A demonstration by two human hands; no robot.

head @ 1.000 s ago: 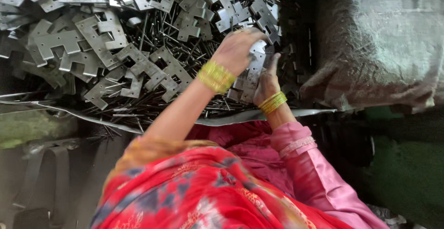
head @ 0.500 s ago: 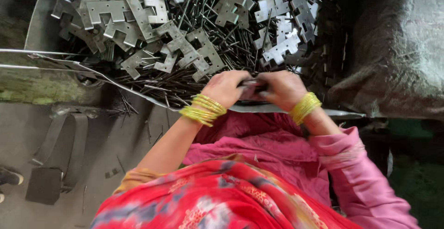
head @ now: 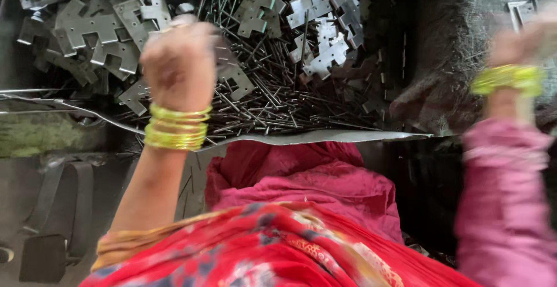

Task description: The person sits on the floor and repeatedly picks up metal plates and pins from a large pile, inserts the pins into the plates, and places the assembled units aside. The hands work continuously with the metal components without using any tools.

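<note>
My left hand (head: 181,65) hovers over a heap of flat grey metal plates (head: 93,29) and thin dark metal pins (head: 272,98). Its back faces me and the fingers curl away, so I cannot see what they hold. Yellow bangles (head: 177,127) ring that wrist. My right hand (head: 522,39) is far to the right, blurred, above a dark sack (head: 452,49), with a yellow bangle (head: 507,79) and a pink sleeve (head: 502,206) below it. A small grey metal piece (head: 516,8) shows just above that hand; whether the hand holds it is unclear.
The plates and pins lie in a tray with a thin bent metal front rim (head: 325,138). Pink and red cloth (head: 301,206) covers my lap below it. A dark strap and block (head: 43,255) lie on the grey floor at lower left.
My hands were together at the tray's front edge. Now they are apart: the right has swung out right over the sack, the left has lifted up-left over the plates.
</note>
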